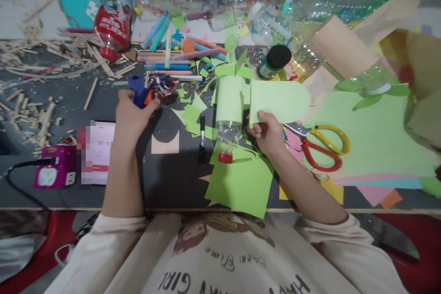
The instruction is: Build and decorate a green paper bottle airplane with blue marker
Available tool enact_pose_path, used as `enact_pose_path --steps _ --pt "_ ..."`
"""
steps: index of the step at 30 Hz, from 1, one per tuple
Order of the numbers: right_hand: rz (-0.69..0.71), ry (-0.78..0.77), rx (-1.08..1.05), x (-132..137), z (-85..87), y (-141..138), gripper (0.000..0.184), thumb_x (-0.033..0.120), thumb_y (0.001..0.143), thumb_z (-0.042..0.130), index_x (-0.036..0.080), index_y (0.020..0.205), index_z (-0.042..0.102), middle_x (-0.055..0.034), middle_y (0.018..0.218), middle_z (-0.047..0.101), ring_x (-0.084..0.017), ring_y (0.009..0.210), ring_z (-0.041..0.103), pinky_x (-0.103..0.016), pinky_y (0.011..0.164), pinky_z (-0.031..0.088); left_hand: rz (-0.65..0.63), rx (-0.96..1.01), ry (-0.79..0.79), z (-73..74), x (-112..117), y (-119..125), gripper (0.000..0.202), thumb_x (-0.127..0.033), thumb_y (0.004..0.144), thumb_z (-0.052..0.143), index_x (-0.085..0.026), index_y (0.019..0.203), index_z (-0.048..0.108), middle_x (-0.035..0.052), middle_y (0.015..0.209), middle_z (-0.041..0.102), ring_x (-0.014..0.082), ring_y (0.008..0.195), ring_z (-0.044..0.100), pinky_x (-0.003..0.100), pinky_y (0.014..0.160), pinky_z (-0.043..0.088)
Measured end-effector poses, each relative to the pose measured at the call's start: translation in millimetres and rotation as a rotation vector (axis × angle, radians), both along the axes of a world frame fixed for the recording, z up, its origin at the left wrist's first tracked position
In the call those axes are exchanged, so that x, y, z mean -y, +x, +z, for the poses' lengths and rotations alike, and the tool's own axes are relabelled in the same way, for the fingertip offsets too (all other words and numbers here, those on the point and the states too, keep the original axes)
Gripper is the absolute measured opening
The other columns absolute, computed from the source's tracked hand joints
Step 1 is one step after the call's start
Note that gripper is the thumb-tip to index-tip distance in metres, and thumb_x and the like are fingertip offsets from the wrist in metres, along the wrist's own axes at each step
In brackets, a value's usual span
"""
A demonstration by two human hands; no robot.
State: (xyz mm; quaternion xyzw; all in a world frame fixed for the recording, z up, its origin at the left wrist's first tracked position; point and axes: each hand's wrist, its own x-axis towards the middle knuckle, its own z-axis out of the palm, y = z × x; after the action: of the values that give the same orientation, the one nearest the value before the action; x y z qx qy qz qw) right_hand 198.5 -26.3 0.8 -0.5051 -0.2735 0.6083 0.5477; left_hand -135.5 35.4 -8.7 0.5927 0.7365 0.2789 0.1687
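My left hand (132, 110) curls around a blue tool with an orange part, which looks like a glue gun (139, 91); wood bits lie against it. A pale green paper piece (277, 98) with one rounded end is pinched between the thumb and fingers of my right hand (268, 133). Between my hands is a clear plastic bottle (228, 132), its red cap towards me and pale green paper (229, 98) wrapped around its body. Green paper strips (236, 71) cross its far end. A black pen (202, 135) lies left of the bottle, near a notched tan paper piece (165, 142).
Scissors (325, 147) with yellow and red handles lie right of my right hand. A green sheet (237, 179) reaches the table's front edge. Behind stand a dark-lidded jar (274, 61) and a red-labelled bottle (113, 23). At left are a phone (99, 147), a purple box (55, 167) and wood sticks.
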Motion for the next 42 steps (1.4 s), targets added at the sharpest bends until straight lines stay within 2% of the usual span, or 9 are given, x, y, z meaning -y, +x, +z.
enact_pose_path --steps 2,4,6,7,10,12,19,31,42 --pt "0.014 -0.011 0.011 4.1 6.7 -6.7 0.049 0.057 0.065 0.076 0.024 0.055 0.042 0.0094 0.040 0.036 -0.006 0.035 0.031 -0.023 0.037 0.027 -0.073 0.156 0.130 3.1 2.0 12.5 0.056 -0.065 0.070 0.075 -0.023 0.098 0.051 -0.0050 0.079 0.061 0.0163 0.073 0.064 0.035 0.059 0.047" --pt "0.038 -0.016 0.017 7.1 11.8 -12.4 0.050 0.061 0.067 0.075 0.023 0.054 0.046 0.0071 0.042 0.043 -0.006 0.036 0.036 -0.024 0.038 0.031 -0.117 0.240 0.172 5.7 4.2 33.7 0.055 -0.068 0.071 0.073 -0.021 0.090 0.051 -0.0058 0.072 0.058 0.0112 0.063 0.056 0.032 0.054 0.048" --pt "0.043 -0.022 0.017 8.6 13.8 -15.8 0.052 0.066 0.065 0.075 0.021 0.053 0.051 0.0060 0.044 0.047 -0.005 0.035 0.037 -0.024 0.038 0.031 -0.159 0.270 0.204 7.7 8.2 58.2 0.058 -0.068 0.065 0.077 -0.021 0.087 0.053 -0.0047 0.071 0.058 0.0123 0.063 0.056 0.031 0.055 0.050" --pt "0.040 -0.026 0.014 8.8 13.5 -16.6 0.053 0.067 0.063 0.076 0.021 0.051 0.052 0.0062 0.043 0.047 -0.005 0.034 0.035 -0.024 0.038 0.030 -0.182 0.266 0.206 8.4 11.3 69.9 0.057 -0.064 0.066 0.078 -0.021 0.094 0.055 -0.0024 0.080 0.063 0.0147 0.070 0.060 0.033 0.061 0.054" --pt "0.061 -0.038 0.004 8.3 9.7 -16.2 0.060 0.072 0.060 0.075 0.020 0.044 0.051 0.0080 0.035 0.038 -0.003 0.031 0.026 -0.024 0.036 0.021 -0.186 0.258 0.189 9.8 24.8 95.5 0.056 -0.052 0.067 0.076 -0.019 0.108 0.056 0.0041 0.097 0.067 0.0219 0.091 0.066 0.036 0.077 0.058" --pt "0.095 -0.049 0.007 7.8 6.7 -15.1 0.064 0.076 0.060 0.073 0.020 0.040 0.050 0.0087 0.032 0.031 -0.002 0.030 0.023 -0.024 0.035 0.016 -0.146 0.243 0.166 10.2 34.4 103.8 0.058 -0.046 0.065 0.075 -0.018 0.112 0.056 0.0050 0.098 0.068 0.0229 0.093 0.067 0.035 0.080 0.058" --pt "0.116 -0.040 0.028 7.4 4.9 -12.5 0.069 0.079 0.065 0.068 0.022 0.035 0.041 0.0081 0.029 0.026 -0.003 0.028 0.020 -0.025 0.033 0.013 -0.151 0.085 0.148 6.0 47.4 105.3 0.049 -0.041 0.065 0.069 -0.016 0.106 0.058 0.0030 0.086 0.065 0.0210 0.079 0.067 0.033 0.074 0.056" --pt "0.128 -0.007 0.008 7.9 2.9 -11.6 0.071 0.076 0.075 0.063 0.022 0.036 0.037 0.0088 0.030 0.024 -0.002 0.028 0.021 -0.024 0.033 0.015 -0.229 -0.063 0.207 -4.1 45.5 97.0 0.040 -0.038 0.063 0.067 -0.018 0.096 0.057 0.0039 0.084 0.066 0.0234 0.082 0.068 0.034 0.076 0.055" --pt "0.152 -0.015 0.003 8.0 5.3 -11.5 0.072 0.075 0.070 0.067 0.023 0.033 0.036 0.0088 0.029 0.021 -0.003 0.029 0.021 -0.024 0.033 0.015 -0.243 -0.094 0.203 -4.1 43.9 96.5 0.036 -0.038 0.063 0.066 -0.019 0.092 0.055 0.0041 0.083 0.066 0.0248 0.082 0.069 0.034 0.073 0.055"
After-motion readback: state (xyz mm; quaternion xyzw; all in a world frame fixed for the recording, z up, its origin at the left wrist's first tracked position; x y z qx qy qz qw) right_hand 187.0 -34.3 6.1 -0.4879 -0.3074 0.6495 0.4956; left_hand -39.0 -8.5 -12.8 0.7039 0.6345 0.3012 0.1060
